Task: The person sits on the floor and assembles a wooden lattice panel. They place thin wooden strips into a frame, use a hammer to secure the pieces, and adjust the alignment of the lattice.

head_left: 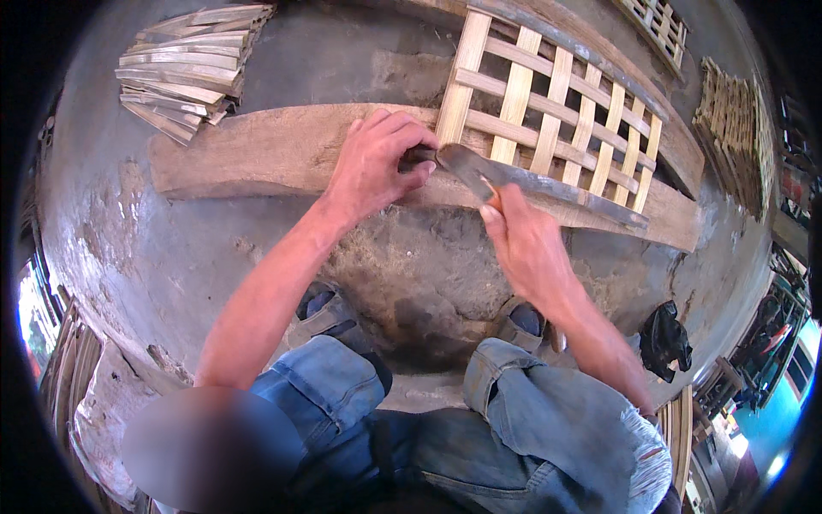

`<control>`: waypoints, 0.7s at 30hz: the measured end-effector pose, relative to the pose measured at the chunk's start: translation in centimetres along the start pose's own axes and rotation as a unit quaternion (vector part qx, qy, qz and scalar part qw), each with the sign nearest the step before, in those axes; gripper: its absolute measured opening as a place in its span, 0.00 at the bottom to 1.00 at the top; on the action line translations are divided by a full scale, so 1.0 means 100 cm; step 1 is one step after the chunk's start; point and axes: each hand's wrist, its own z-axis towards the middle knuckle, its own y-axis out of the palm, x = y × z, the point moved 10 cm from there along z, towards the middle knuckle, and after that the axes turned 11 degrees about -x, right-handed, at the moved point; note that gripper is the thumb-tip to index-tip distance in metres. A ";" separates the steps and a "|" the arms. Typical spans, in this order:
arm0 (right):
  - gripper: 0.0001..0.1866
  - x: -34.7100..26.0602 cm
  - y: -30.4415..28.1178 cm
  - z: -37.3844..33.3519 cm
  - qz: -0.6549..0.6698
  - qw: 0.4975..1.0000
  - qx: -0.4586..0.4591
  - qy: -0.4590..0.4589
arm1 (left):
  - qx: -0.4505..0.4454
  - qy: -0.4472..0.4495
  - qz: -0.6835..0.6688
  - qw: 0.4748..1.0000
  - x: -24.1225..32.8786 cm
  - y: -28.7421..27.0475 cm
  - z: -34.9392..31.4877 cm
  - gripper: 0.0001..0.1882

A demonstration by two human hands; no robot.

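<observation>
here, at frame centre, the left hand point(374, 163) pinches a bamboo lattice point(548, 120) corner; the right hand point(524, 242) grips a knife point(469, 164), blade angled up-left toward those fingers, on a wooden plank point(257, 150).

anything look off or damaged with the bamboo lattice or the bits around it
Nothing looks broken. The woven bamboo lattice lies skewed across the wooden plank, one corner overhanging. The stack of bamboo strips is loosely fanned, not squared.
</observation>
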 end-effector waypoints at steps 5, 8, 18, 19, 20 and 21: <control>0.11 -0.018 -0.020 -0.014 0.009 0.997 0.059 -0.040 | 0.012 -0.021 0.021 0.999 0.002 -0.001 -0.004 0.19; 0.11 -0.005 -0.013 -0.011 -0.011 1.000 0.029 -0.003 | 0.008 -0.010 0.016 1.000 0.004 0.000 -0.001 0.18; 0.11 0.006 -0.002 -0.004 -0.011 0.999 -0.001 0.031 | -0.017 -0.026 -0.004 1.000 0.002 0.004 -0.002 0.17; 0.11 -0.001 -0.011 -0.016 -0.014 0.999 0.039 0.024 | -0.012 -0.016 -0.008 1.000 0.002 0.001 -0.002 0.17; 0.11 -0.014 -0.021 -0.020 -0.013 0.997 0.075 -0.021 | -0.006 -0.006 -0.011 1.000 0.002 -0.003 0.000 0.17; 0.11 -0.025 -0.030 -0.027 -0.012 0.992 0.108 -0.060 | -0.003 0.003 -0.020 1.000 0.003 -0.002 -0.001 0.17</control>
